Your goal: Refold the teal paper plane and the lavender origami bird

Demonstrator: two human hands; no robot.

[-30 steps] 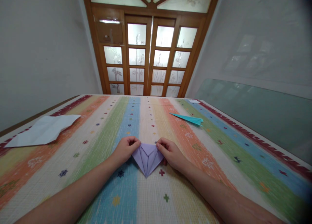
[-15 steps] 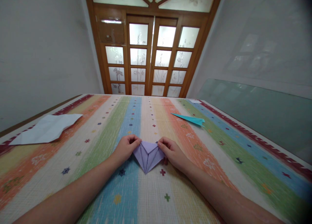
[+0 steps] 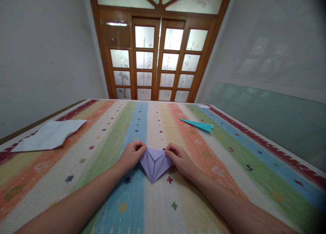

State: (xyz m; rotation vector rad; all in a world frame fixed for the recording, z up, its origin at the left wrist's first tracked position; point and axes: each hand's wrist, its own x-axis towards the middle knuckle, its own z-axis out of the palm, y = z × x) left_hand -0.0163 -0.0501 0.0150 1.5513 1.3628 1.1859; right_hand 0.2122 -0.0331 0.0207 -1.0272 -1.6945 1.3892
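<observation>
A lilac sheet of paper (image 3: 155, 164), folded into a downward-pointing triangle with creases running to its tip, lies on the striped mat (image 3: 107, 149). My left hand (image 3: 131, 155) pinches its upper left corner with curled fingers. My right hand (image 3: 178, 158) pinches the upper right corner in the same way. Both forearms reach in from the bottom of the view.
A creased white sheet (image 3: 49, 135) lies at the mat's left edge. A teal paper plane (image 3: 198, 124) rests farther off on the right. A wooden glazed door (image 3: 158, 57) stands beyond the mat, and a glass panel (image 3: 267, 115) leans along the right wall.
Both hands stay on the lilac paper's top corners; the fingers have shifted only slightly. The view has drifted a little.
</observation>
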